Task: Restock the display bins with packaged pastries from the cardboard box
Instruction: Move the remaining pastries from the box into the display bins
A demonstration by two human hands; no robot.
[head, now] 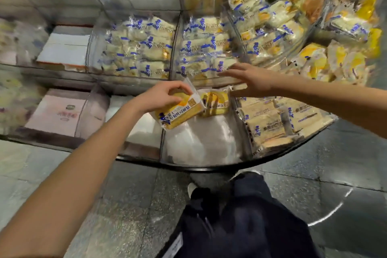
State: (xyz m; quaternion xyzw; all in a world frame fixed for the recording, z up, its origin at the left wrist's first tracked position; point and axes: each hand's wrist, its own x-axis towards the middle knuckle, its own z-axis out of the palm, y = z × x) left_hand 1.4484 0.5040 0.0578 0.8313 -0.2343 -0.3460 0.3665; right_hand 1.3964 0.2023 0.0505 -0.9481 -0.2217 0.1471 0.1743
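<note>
Placing is in hand: the left hand (161, 97) pinches a glossy yellow pastry pack (180, 114), blue-printed, over the far left corner of the white-lined front bin (209, 144), beside a second pack (216, 103) at its far edge. The right hand (251, 79) hovers with fingers spread, holding nothing. Next, probably, the pack needs lowering flat beside its neighbour.

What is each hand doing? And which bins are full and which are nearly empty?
Left hand: gripping a yellow pastry pack.
Right hand: open, fingers spread.
Near middle bin: nearly empty, second pack lying inside.
Near right bin: full of packs.
Upper middle bin: full.
</note>
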